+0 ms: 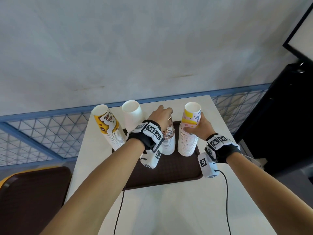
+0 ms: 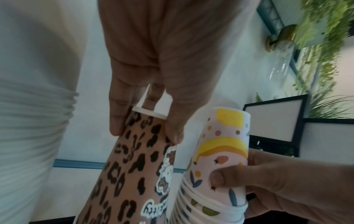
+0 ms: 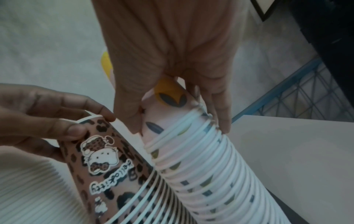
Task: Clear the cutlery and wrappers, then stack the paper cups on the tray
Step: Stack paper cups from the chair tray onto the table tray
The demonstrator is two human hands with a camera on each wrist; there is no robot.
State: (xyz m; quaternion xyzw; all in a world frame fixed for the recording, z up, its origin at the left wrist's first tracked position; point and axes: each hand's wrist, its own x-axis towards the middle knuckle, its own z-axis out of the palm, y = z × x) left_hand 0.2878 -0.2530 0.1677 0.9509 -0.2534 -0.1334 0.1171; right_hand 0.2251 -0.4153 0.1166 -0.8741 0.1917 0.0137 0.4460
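Observation:
Tall stacks of upturned paper cups stand on a dark brown tray [image 1: 169, 172]. My left hand [image 1: 161, 114] grips the top of the leopard-print stack [image 1: 169, 138] [image 2: 134, 166] [image 3: 99, 163], with fingers [image 2: 116, 112] and thumb curled over its upper end. Around the top cup of the pink-and-yellow stack [image 1: 189, 131] [image 2: 222, 151] [image 3: 201, 159] my right hand [image 1: 197, 128] [image 3: 172, 106] is curled, thumb on the near side. A yellow-and-brown stack [image 1: 110, 128] and a plain white stack [image 1: 132, 114] [image 2: 32, 121] stand to the left.
The tray lies on a small white table [image 1: 169, 209]. A blue wire-mesh fence [image 1: 42, 133] runs behind and to the left. A second brown tray on a yellow seat [image 1: 30, 197] is at lower left. A black-framed board [image 1: 301, 31] and dark furniture [image 1: 279, 124] stand right.

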